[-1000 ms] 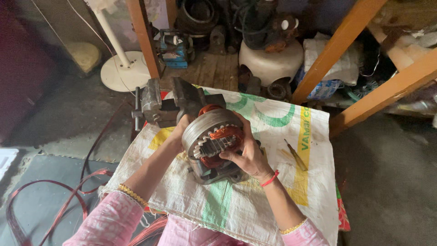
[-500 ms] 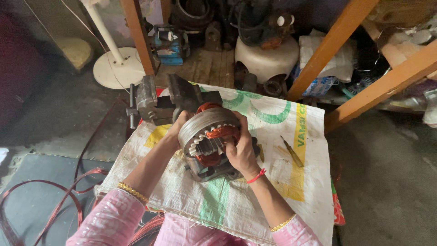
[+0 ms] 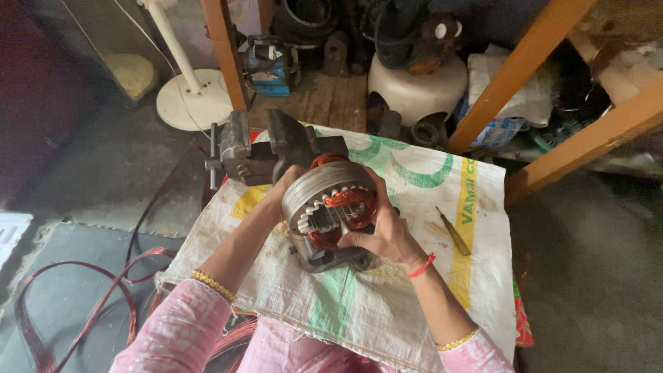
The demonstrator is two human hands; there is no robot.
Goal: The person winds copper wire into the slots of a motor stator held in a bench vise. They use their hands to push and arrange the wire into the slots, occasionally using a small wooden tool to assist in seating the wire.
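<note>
A round metal motor stator (image 3: 319, 195) with copper windings (image 3: 351, 200) inside stands tilted on a white woven sack (image 3: 387, 304) spread over a low table. My left hand (image 3: 284, 183) holds the stator's far left side, partly hidden behind it. My right hand (image 3: 381, 228) grips its right rim, with the fingers reaching into the copper coils. Pink sleeves and gold bangles show on both my arms, and a red thread circles my right wrist.
A grey bench vise (image 3: 257, 148) sits at the sack's far left corner. A small screwdriver (image 3: 454, 231) lies to the right. Red-brown wire loops (image 3: 83, 297) trail on the floor at left. A white fan base (image 3: 193, 103), wooden beams (image 3: 525, 65) and motor parts stand behind.
The view has shifted slightly. My right hand has slid lower along the stator's right rim, fingers deeper in the windings. The stator stays in the same spot.
</note>
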